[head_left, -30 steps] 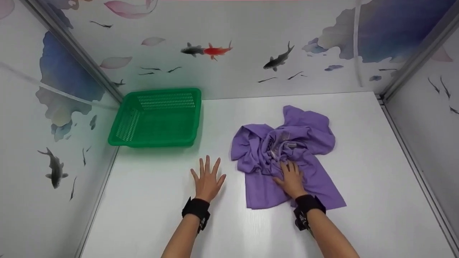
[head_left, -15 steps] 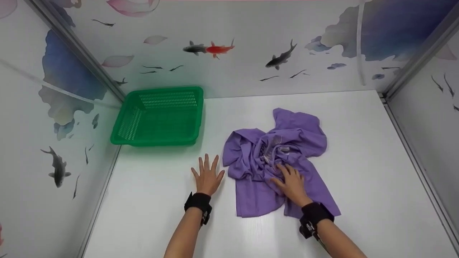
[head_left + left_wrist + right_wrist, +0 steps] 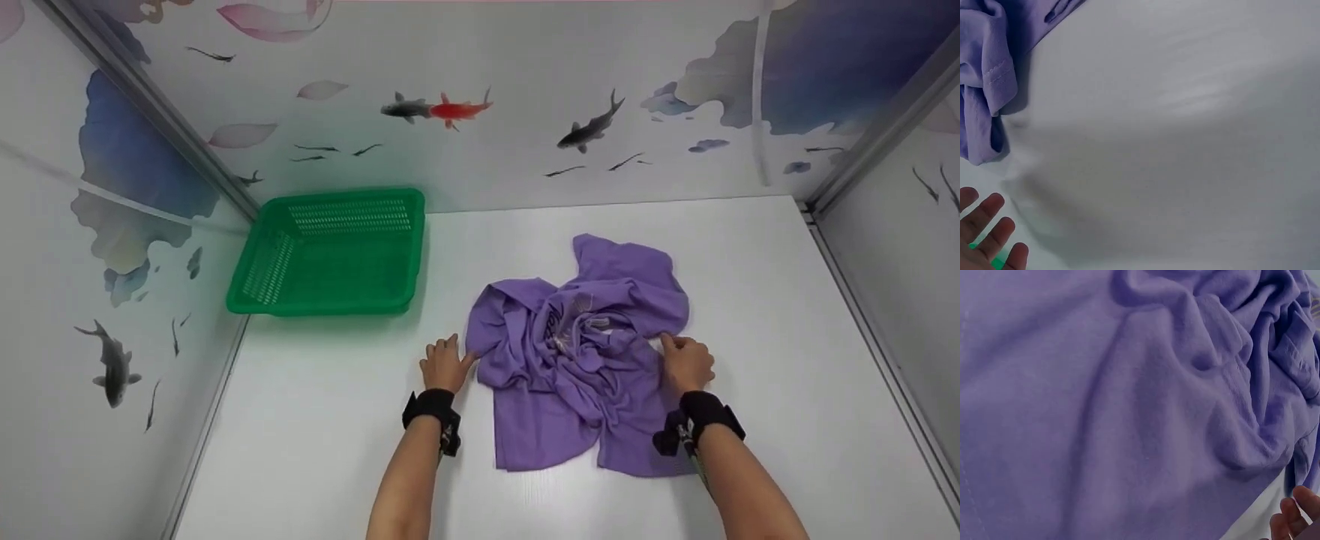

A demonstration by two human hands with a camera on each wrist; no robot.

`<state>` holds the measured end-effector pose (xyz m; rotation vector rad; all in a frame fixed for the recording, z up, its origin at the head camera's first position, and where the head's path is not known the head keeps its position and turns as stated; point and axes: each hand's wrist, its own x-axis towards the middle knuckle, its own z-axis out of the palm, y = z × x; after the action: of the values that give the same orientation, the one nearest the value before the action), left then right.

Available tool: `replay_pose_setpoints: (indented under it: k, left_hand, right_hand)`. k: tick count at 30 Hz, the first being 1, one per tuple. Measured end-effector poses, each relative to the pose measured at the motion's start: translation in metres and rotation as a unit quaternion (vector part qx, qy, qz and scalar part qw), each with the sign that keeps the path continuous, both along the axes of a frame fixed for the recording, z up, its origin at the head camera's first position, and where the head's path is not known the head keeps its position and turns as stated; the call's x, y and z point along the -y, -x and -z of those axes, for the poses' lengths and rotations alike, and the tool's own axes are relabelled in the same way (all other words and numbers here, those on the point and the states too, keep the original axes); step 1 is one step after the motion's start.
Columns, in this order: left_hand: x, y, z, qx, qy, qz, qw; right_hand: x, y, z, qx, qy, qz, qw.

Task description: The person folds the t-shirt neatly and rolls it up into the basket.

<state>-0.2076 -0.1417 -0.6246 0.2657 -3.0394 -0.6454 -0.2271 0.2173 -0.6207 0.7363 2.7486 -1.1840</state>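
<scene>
A purple T-shirt (image 3: 547, 420) lies crumpled on the white table, with dark and pale printing and a small label near its bunched neck opening. At its left edge is my left hand (image 3: 446, 365), its fingers loosely bent and spread; the left wrist view shows the fingertips (image 3: 999, 233) apart from the cloth. My right hand (image 3: 686, 365) is at the shirt's right edge just below the sleeve. Its fingers are curled, and it seems to pinch the cloth there. In the right wrist view its fingertips (image 3: 1292, 514) meet the cloth's edge, with the thumb mostly out of frame.
A green plastic basket (image 3: 337, 306) with perforated sides stands at the back left, with nothing visible inside. White panels (image 3: 510, 60) printed with fish and petals enclose the table (image 3: 322, 420) at the back and sides. Both wrists wear black straps (image 3: 431, 405).
My right hand has left the middle of the shirt for its right edge, fingers now curled. My left hand has shifted slightly right towards the shirt, its spread fingers bending. Earlier the shirt slid slightly.
</scene>
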Motion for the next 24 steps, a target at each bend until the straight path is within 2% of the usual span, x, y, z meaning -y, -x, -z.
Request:
replay_pose_setpoints:
  k: [3,6,9,12,13,14,17,19,20,23,24]
  left_hand:
    - [-0.005,0.005,0.003,0.019,-0.021,-0.018,0.9994]
    - [-0.011,0.011,0.003,0.030,-0.051,-0.040,0.9974]
    - [-0.017,0.012,0.003,0.023,-0.083,-0.061,0.9944]
    - [-0.014,0.020,0.009,0.002,-0.132,-0.076,0.9884]
    - [-0.009,0.027,0.027,-0.027,-0.144,-0.077,0.9862]
    - [-0.004,0.035,0.040,-0.027,-0.162,-0.083,0.9830]
    - [0.018,0.063,0.097,-0.095,-0.175,-0.106,0.9742]
    - [0.029,0.076,0.117,-0.110,-0.189,-0.131,0.9669]
    - [0.031,0.079,0.111,-0.099,-0.202,-0.146,0.9634]
    - [0.034,0.086,0.095,-0.126,-0.225,-0.178,0.9497]
    - [0.034,0.087,0.085,-0.119,-0.241,-0.185,0.9453]
  right_hand:
    - [0.001,0.006,0.001,0.035,-0.001,-0.013,0.999]
    - [0.007,0.012,0.001,0.043,-0.001,-0.012,0.999]
    - [0.013,0.019,-0.001,0.051,0.021,0.015,0.998]
    - [0.014,0.028,-0.004,0.044,0.049,0.040,0.997]
    - [0.012,0.029,-0.004,0.037,0.056,0.053,0.996]
    - [0.009,0.030,-0.004,0.025,0.056,0.062,0.996]
    - [-0.006,0.031,-0.002,-0.029,0.042,0.088,0.995]
    - [-0.020,0.031,-0.002,-0.059,0.029,0.105,0.992]
    - [-0.027,0.031,-0.003,-0.070,0.022,0.110,0.991]
    - [-0.052,0.030,-0.007,-0.082,0.007,0.117,0.990]
    - [-0.060,0.030,-0.009,-0.079,0.003,0.117,0.990]
